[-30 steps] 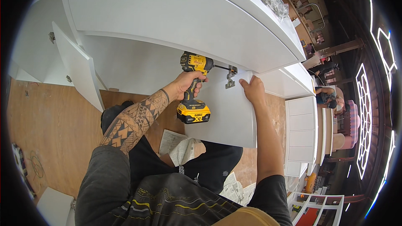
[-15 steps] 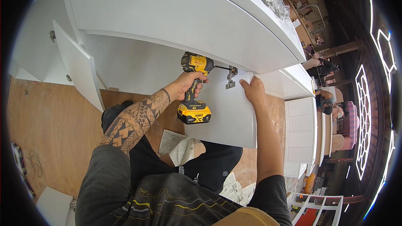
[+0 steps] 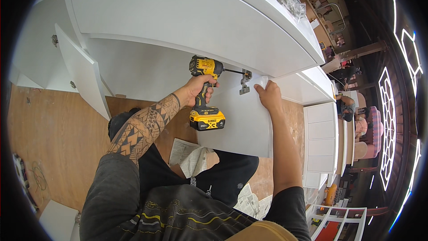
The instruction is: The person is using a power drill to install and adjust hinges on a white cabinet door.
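My left hand (image 3: 199,90) is wrapped round the handle of a yellow and black cordless impact driver (image 3: 207,66). Its long bit points right and reaches a metal cabinet hinge (image 3: 245,81); whether the tip sits in a screw is too small to tell. That hinge is at the upper part of a white cabinet door (image 3: 236,127), which stands out from the cabinet (image 3: 191,18). My right hand (image 3: 269,94) grips the door's right edge near the hinge, thumb on the face and fingers mostly hidden behind.
At the left another white door (image 3: 80,67) stands ajar with hinges on it. Newspaper (image 3: 191,157) lies on the wooden floor beneath me. A clear plastic bag (image 3: 290,4) rests on the cabinet. More white cabinets (image 3: 320,145) and a person (image 3: 347,107) are farther right.
The impact driver has tipped slightly, its body shifting a little left while the battery end stays almost in place. My right hand keeps its hold on the door.
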Demonstrator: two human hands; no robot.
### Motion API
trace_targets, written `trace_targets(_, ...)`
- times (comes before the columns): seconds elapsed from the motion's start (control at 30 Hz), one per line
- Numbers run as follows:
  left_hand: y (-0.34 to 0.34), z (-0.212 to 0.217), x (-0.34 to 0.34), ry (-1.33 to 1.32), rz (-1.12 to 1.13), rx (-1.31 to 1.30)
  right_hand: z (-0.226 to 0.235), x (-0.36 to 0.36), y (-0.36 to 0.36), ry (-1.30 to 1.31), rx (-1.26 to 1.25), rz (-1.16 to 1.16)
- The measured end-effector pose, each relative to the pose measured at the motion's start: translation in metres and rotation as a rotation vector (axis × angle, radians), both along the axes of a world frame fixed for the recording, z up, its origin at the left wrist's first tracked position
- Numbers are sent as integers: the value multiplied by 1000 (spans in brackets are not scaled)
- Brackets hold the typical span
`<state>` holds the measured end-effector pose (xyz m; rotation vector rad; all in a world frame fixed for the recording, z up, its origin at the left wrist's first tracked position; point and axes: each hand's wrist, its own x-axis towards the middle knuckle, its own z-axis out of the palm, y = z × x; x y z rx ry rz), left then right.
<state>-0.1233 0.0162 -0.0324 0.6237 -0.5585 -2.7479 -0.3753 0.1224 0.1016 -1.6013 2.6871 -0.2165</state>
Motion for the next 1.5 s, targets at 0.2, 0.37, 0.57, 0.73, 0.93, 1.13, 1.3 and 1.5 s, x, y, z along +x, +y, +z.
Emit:
trace_targets(0.2, 0, 5, 2, -15, -9, -20, 3, 2, -3, -2, 5, 2)
trace_targets(0.37, 1, 8, 1, -53, 27, -64, 4, 2, -5, 6, 18, -12)
trace_targets(0.57, 2, 10, 0, -104, 52, -132, 6, 3, -5, 0, 30, -23)
trace_targets(0.73, 1, 9, 0, -120, 55, -139, 6, 4, -5, 5, 24, -15)
trace_targets(0.93, 1, 11, -1, -118, 49, -115, 7, 6, -6, 4, 15, -11)
trace_targets(1.13, 0, 12, -1, -101, 25, -75, 7, 5, -3, -21, 15, -22)
trace_targets(1.3, -3, 11, 0, -98, 18, -89, 8, 6, -6, -1, 19, -11)
trace_targets(1.5, -2, 17, 1, -106, 21, -109, 7, 4, -4, -10, 15, -14)
